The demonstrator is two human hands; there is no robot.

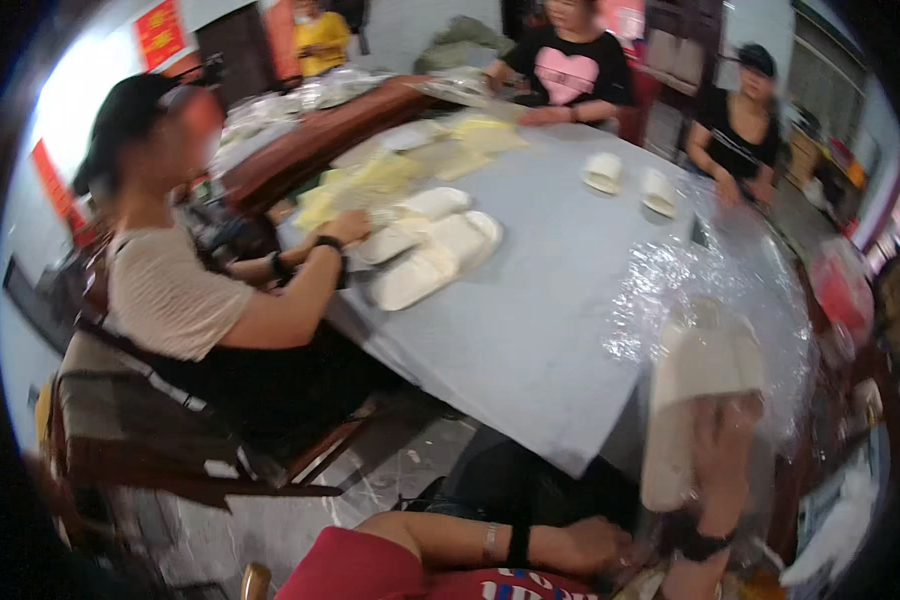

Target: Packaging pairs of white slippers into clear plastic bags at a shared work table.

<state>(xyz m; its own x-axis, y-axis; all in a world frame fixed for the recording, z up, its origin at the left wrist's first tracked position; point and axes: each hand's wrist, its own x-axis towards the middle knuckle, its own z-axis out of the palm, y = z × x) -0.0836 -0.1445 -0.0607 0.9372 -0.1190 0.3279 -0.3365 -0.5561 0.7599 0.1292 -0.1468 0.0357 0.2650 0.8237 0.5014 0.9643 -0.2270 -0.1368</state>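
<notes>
On the right, my right hand [722,450] grips a pair of cream-white slippers [705,360] by the near part, fingers closed across them. Clear plastic film [770,330] lies around and beyond the slippers; whether they are inside a bag I cannot tell. A dark band circles my right wrist. Low in front of my body, my left hand [598,548] has its fingers curled, and what they hold, if anything, is hidden and blurred. Black and light bands sit on that wrist.
More white slippers [435,250] lie on the pale tabletop [530,330], beside a seated person [180,270] handling them. Two single slippers [602,172] stand farther back. Yellowish packets [370,180] line the far-left edge. Other people [580,75] work around the table; a wooden chair [140,430] is at left.
</notes>
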